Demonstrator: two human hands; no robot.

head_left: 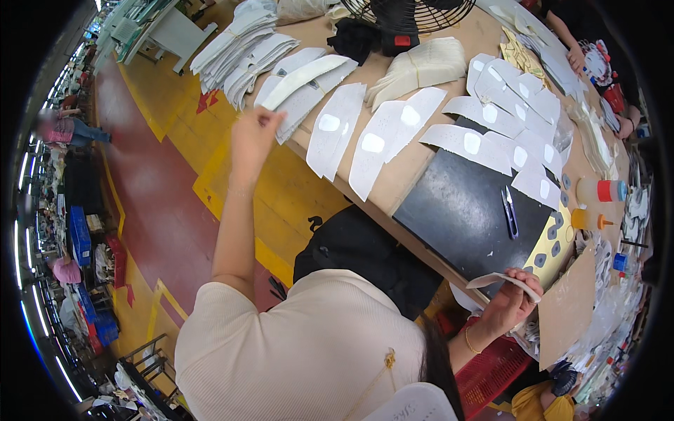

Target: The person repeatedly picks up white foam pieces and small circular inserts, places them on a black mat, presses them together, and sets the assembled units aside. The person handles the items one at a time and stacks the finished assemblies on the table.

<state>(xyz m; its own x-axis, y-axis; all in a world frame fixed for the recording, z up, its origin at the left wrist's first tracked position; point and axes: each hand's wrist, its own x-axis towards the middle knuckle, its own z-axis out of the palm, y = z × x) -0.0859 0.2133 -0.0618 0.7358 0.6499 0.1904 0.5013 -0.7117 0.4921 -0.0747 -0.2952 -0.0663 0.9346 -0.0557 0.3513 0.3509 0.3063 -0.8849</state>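
My left hand (254, 144) is stretched out to the table's left edge, fingers pinched at the near end of a white curved piece (309, 78). That piece lies over a grey-white stack of cut pieces (293, 105). Low on the right, my right hand (511, 307) grips a folded or curved off-white piece (497, 278) between thumb and fingers, beside the black board (456, 210). Several perforated white pieces with bright patches, such as one long panel (372, 144), are spread across the table, some overlapping the board.
Purple-handled snips (511, 214) rest on the board. At the right stand a red-banded bottle (602, 190) and a yellow glue bottle (590, 219). A black fan (407, 14) and a banded bundle (418, 70) are at the back. A red crate (495, 375) sits below my right arm.
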